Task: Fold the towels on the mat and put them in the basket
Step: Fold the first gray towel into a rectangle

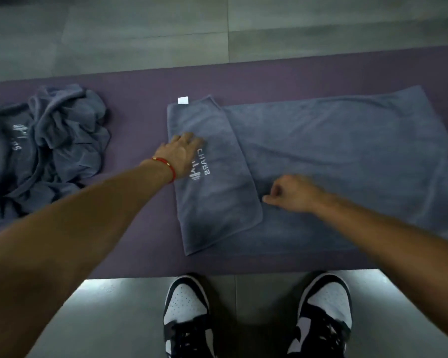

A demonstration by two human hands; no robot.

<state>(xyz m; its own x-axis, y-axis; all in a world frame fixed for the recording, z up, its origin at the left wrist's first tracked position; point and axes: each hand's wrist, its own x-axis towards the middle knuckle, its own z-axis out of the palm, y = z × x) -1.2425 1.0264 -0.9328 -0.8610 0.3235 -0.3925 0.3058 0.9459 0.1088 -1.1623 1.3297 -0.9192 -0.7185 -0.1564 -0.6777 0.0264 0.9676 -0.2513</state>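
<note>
Two hands were used: the left hand was pressed flat on the limp grey terry towel; its folded flap's three-o'clock edge, best gripped there, was pinched by the right hand.

Grey-blue towel lies spread on the mat (left end folded over).

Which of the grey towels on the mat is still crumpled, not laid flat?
The crumpled towel at the mat's left end, untouched. The spread towel lies flat with one end folded over, under both hands.
</note>
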